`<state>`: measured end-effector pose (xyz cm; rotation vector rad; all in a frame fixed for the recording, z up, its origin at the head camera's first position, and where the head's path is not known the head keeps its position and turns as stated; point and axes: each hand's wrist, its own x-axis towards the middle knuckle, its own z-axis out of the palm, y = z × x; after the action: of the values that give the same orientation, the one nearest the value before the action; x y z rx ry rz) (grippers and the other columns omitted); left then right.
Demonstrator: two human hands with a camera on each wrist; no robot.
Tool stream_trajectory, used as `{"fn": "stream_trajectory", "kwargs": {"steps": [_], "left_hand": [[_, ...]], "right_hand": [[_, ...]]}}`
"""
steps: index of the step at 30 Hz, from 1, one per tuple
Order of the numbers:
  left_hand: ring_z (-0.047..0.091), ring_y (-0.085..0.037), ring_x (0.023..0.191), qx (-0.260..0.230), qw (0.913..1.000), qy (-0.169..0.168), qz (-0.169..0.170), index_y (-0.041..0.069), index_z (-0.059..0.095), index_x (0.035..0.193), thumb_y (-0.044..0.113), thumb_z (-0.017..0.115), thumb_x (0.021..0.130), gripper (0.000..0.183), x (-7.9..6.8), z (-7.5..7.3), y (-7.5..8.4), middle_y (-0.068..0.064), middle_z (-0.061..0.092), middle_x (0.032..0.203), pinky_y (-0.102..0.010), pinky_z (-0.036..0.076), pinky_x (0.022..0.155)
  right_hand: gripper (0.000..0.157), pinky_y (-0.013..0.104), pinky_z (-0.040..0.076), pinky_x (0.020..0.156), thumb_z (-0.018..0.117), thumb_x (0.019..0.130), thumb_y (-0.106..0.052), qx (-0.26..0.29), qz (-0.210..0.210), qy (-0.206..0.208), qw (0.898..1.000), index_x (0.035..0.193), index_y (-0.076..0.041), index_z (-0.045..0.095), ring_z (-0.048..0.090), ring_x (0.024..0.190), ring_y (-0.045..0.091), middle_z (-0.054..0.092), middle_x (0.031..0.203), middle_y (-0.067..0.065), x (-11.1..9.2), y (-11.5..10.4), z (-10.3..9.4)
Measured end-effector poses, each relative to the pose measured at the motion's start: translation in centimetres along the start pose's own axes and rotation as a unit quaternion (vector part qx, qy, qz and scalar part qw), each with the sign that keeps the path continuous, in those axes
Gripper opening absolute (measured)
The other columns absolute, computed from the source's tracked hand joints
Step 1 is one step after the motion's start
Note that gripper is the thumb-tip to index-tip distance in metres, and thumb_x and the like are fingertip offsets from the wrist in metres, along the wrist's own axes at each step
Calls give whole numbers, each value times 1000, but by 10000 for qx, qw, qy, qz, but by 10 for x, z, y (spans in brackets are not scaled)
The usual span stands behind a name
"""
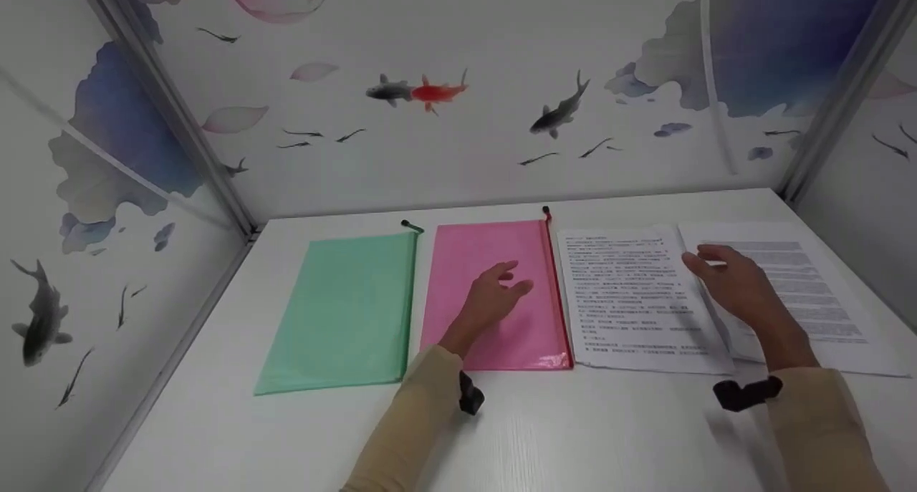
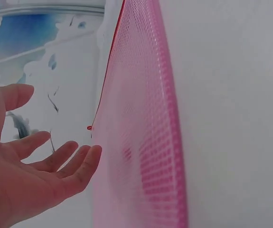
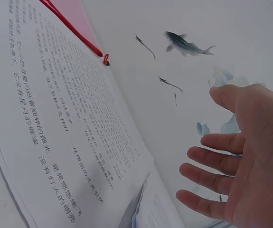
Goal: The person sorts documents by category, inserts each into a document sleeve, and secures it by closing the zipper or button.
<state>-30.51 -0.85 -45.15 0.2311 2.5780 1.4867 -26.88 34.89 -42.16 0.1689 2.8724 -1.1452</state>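
Observation:
My left hand [image 1: 496, 291] hovers over a pink zip document pouch [image 1: 458, 263], its fingers loosely bent and holding nothing. In the left wrist view the pouch [image 2: 131, 118] shows a mesh texture beside the relaxed fingers [image 2: 81, 166]. Above the gap between two stacks of printed paper hangs my right hand [image 1: 734, 281], also holding nothing. The left stack [image 1: 623, 306] is covered in lines of text; the right stack [image 1: 824, 291] carries grey blocks of print. In the right wrist view the fingers [image 3: 207, 183] are spread apart from the printed page [image 3: 55, 118].
A green zip pouch [image 1: 344, 306] lies left of the pink one, with a dark zip pull [image 1: 412, 225] at its top corner. All rest on a white table [image 1: 516, 427]. Panels with painted fish [image 1: 437, 91] stand behind and at both sides.

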Motion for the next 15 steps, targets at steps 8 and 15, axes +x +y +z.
{"fn": "stream_trajectory", "kwargs": {"steps": [8,15], "left_hand": [[67,-23,100,-777,9949,120,-629,13,54,144,28,62,99,48,8,23,8,-9,65,129,-34,60,82],[67,-20,82,-677,9931,221,-931,12,60,137,27,62,99,41,10,44,22,-6,70,117,-33,58,72]], "right_hand": [[93,65,36,109,29,98,-70,379,378,-92,9985,156,3,24,36,139,53,30,156,34,1,14,3],[96,48,48,104,31,97,-71,1006,574,-311,9928,155,4,24,38,141,46,31,156,32,-2,28,10]]}}
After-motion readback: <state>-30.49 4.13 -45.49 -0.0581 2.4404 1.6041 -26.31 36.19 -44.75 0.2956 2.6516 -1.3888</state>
